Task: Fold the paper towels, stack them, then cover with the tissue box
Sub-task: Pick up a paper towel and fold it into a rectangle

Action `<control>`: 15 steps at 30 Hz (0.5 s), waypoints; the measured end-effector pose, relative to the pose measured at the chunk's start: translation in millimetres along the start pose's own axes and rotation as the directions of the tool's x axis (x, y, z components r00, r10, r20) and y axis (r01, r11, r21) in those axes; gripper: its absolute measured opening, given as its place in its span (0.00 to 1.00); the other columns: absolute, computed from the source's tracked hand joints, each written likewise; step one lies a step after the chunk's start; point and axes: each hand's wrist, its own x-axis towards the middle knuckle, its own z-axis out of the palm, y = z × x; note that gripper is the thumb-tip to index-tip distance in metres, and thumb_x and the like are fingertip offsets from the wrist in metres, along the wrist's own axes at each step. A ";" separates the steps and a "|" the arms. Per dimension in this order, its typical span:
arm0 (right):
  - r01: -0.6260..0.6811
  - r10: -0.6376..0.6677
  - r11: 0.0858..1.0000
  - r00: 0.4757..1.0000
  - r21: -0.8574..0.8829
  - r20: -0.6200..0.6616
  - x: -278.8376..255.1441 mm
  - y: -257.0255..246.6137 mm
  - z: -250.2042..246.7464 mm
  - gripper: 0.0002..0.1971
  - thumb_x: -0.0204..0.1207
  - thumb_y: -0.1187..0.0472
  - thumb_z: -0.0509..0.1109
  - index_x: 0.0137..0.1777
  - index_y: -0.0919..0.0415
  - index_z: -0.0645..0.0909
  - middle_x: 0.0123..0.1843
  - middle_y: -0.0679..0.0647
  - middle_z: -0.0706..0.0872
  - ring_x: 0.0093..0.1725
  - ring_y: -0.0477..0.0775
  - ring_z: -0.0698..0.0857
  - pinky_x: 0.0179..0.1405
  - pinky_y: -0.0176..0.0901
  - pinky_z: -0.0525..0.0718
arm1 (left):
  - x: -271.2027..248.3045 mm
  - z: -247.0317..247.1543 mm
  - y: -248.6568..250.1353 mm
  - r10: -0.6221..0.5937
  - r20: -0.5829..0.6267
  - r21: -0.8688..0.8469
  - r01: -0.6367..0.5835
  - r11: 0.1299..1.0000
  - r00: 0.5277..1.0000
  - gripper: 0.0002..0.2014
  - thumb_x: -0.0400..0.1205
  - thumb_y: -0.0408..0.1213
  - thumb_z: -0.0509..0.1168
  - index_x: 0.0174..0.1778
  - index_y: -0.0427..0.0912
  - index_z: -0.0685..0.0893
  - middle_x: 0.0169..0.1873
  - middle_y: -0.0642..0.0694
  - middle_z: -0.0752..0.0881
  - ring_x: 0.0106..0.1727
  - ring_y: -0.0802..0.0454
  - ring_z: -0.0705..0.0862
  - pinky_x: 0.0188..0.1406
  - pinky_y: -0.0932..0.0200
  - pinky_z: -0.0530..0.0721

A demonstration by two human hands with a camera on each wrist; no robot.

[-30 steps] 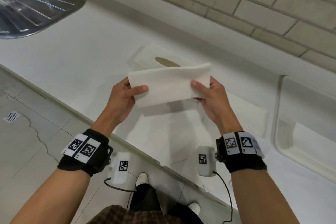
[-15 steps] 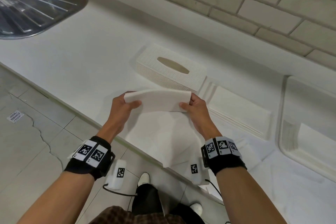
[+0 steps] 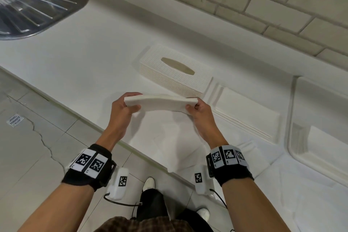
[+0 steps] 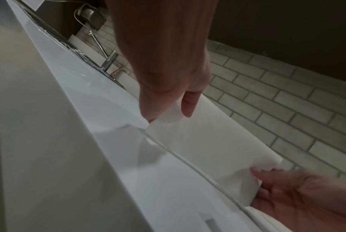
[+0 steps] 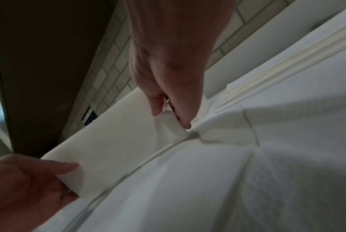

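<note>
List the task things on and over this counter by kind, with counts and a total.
Folded paper towel held between the left hand and right hand: 1
Stack of folded towels on the counter: 1
Tissue box: 1
Unfolded sheet spread under the hands: 1
Total: 4

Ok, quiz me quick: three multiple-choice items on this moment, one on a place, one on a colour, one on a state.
1. The tissue box sits:
A. in the sink
B. on the counter beyond the hands
C. on the floor

2. The tissue box is:
A. white
B. blue
C. black

3. The folded paper towel is:
A. lying flat, untouched
B. inside the box
C. held at both ends

Answers: 1 B, it stands on the counter behind the towel. 2 A, white woven-look shell. 3 C, left hand and right hand each pinch an end.
</note>
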 end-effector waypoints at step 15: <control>0.158 -0.166 0.986 0.901 -0.052 -0.402 -36.5 -47.4 -119.5 0.10 0.81 0.66 0.68 0.60 0.58 0.81 0.46 0.48 0.85 0.37 0.39 0.81 0.39 0.31 0.78 | -7.6 121.9 70.0 0.141 0.141 0.109 -0.157 0.982 0.980 0.08 0.76 0.27 0.69 0.47 0.43 0.87 0.45 0.44 0.90 0.47 0.46 0.88 0.50 0.47 0.86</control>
